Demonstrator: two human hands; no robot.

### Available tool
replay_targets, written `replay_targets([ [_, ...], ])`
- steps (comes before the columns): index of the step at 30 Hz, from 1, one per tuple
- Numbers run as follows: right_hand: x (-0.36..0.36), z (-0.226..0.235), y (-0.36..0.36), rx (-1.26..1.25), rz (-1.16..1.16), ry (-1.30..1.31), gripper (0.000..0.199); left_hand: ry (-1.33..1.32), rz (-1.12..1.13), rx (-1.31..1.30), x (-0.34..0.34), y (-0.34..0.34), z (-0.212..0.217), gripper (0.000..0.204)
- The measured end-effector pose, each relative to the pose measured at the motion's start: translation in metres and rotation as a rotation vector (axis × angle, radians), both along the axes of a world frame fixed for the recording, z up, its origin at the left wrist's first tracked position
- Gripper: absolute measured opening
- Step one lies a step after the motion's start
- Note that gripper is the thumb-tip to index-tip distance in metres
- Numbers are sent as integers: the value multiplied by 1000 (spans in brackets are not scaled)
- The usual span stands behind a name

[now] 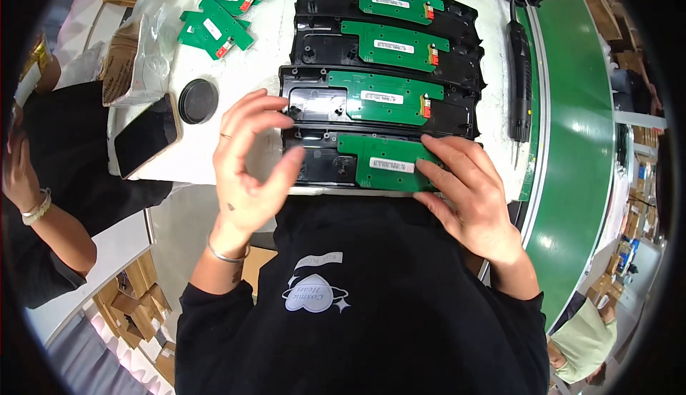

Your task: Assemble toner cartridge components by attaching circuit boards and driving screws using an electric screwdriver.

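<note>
A black plastic housing (321, 166) lies nearest me, at the front of a column of several alike. On it rests a green circuit board (389, 165) with a white label strip. My right hand (468, 191) grips the right end of this board, fingers on top and thumb at its near edge; the hand hides that end. Over the left end of the same housing, my left hand (250, 155) is open, fingers apart and nothing in them. Just beyond, another housing holds a green circuit board (386, 98) with a red-and-white connector (426, 106).
Loose green circuit boards (214, 29) are heaped at the far left. A phone (146, 137) and a round black lid (199, 102) lie left of my left hand. A black corded electric screwdriver (519, 80) lies to the right. Another person's hand (23, 170) is at far left.
</note>
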State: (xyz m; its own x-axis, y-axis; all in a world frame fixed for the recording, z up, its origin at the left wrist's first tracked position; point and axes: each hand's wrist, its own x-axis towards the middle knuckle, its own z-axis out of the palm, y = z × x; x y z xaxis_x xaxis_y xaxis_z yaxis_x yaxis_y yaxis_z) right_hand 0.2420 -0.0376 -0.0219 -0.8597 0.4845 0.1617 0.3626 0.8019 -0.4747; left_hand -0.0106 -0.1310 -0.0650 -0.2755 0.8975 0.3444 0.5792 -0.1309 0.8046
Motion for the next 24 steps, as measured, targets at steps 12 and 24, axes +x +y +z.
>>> replay_targets([
  [12,-2,-9,-1,-32,-76,62,39,353,-78,25,36,-10,-5,31],
  [24,6,-22,3,-35,-78,111,28,472,-137,-39,40,-4,-9,31],
])
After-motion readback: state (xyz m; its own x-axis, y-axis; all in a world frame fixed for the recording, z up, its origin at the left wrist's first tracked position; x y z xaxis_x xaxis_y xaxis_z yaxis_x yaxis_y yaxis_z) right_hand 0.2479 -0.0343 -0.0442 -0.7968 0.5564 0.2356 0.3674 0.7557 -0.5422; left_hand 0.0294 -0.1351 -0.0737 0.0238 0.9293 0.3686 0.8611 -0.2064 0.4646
